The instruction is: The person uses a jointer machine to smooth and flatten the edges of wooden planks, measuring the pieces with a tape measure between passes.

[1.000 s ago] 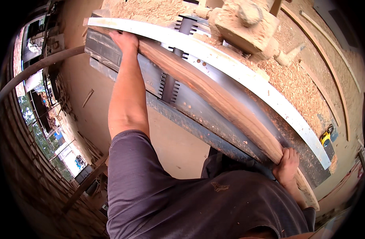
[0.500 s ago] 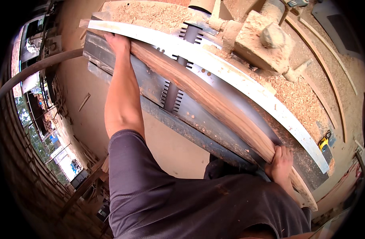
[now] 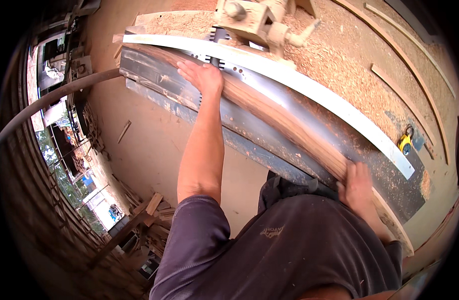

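Note:
A long brown wooden board [image 3: 269, 115] lies on the metal bed of a jointer [image 3: 154, 75], along its long pale fence [image 3: 289, 77]. My left hand [image 3: 204, 77] rests on the board near the machine's toothed middle gap, palm down, fingers stretched out towards the board's far left end. Nearer my body, my right hand [image 3: 357, 185] is wrapped over the board's right part, thumb on the near side; it is slightly blurred. The board's near end [image 3: 397, 232] runs on past my right forearm.
Wood shavings [image 3: 334, 70] heap behind the fence, beside a dust-covered machine bracket [image 3: 244, 17]. A yellow tape measure [image 3: 405, 142] lies at the right. Thin wood strips [image 3: 397, 45] lie at the far right. A hose [image 3: 64, 85] comes in from the left, and scrap wood [image 3: 157, 212] is piled lower left.
My left hand has shifted right along the board, from its far left end to near the middle gap, and its fingers are now stretched out. My right hand stays on the board. The view has shifted.

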`<state>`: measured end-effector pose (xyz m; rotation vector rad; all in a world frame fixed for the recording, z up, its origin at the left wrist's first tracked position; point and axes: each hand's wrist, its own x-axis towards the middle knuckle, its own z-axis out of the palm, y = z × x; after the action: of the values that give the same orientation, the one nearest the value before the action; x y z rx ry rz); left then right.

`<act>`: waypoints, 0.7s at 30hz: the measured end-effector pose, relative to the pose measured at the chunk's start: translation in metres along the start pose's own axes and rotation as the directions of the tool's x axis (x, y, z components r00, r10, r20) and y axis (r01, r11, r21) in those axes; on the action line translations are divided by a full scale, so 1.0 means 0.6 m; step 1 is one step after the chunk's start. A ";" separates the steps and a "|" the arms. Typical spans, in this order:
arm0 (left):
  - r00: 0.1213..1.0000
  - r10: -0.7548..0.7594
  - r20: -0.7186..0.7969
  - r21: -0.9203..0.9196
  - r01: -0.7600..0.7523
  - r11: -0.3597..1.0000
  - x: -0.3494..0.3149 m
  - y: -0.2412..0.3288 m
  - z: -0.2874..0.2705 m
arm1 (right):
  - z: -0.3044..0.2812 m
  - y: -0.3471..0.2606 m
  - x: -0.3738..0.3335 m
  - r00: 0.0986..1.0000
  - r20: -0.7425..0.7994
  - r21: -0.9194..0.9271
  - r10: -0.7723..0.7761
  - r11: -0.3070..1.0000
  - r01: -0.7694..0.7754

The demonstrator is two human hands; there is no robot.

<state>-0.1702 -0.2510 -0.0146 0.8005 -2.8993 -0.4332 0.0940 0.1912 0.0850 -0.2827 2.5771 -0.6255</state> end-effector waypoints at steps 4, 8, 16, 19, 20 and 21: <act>1.000 0.004 -0.001 -0.043 -0.004 0.999 -0.006 0.019 -0.005 | -0.005 0.080 -0.104 0.996 -0.012 -0.056 0.085 0.995 -0.086; 0.999 -0.037 0.007 -0.067 0.037 0.997 0.002 0.019 -0.010 | 0.000 0.082 -0.087 0.998 -0.013 -0.014 0.062 0.998 -0.062; 0.999 -0.051 -0.019 -0.078 0.049 0.996 0.058 -0.007 -0.010 | 0.008 0.056 -0.047 0.999 -0.031 -0.034 0.022 0.999 -0.023; 0.999 -0.045 -0.025 -0.110 0.042 0.993 0.080 -0.012 -0.008 | 0.020 0.050 -0.034 0.999 -0.044 -0.039 0.013 0.999 -0.015; 0.999 -0.039 -0.032 -0.109 0.035 0.993 0.090 -0.017 -0.008 | 0.025 0.048 -0.029 0.999 -0.050 -0.040 0.008 0.999 -0.010; 0.999 -0.032 -0.038 -0.108 0.028 0.994 0.100 -0.023 -0.007 | 0.028 0.044 -0.022 0.998 -0.055 -0.044 0.008 0.999 -0.010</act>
<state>-0.2144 -0.2944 -0.0132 0.8274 -2.8033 -0.5648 0.1114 0.2122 0.0645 -0.2721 2.6459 -0.5812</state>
